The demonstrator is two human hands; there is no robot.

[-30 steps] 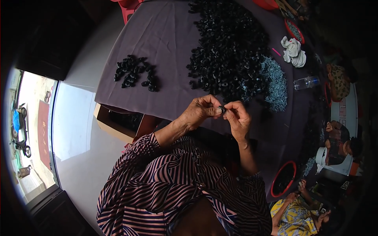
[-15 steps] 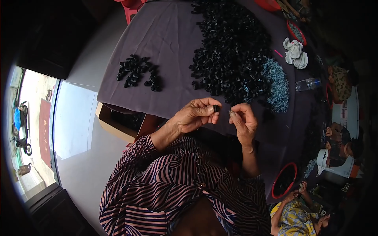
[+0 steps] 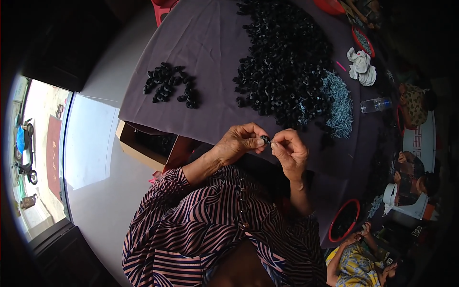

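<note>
My left hand [image 3: 239, 142] pinches a small black plastic part [image 3: 264, 139] between thumb and forefinger, just above the near edge of the table. My right hand [image 3: 290, 149] meets it from the right, fingertips pressed on a tiny thin metal piece against that part. Both hands hover over the purple-grey cloth [image 3: 205, 43] on the table. Beyond them lies a big heap of black parts [image 3: 282, 62], with a pile of small silvery metal pieces [image 3: 338, 103] on its right. A smaller cluster of black parts [image 3: 168, 85] lies to the far left.
A white rag [image 3: 361, 67] and a clear plastic bottle [image 3: 375, 104] lie at the table's right. Red bowls [image 3: 343, 221] stand at right and far right. An open cardboard box [image 3: 138, 143] sits under the table's left edge. Other people sit at lower right.
My hands were apart half a second ago; now the right one has closed back in on the black part held by the left. Both hands have barely shifted otherwise.
</note>
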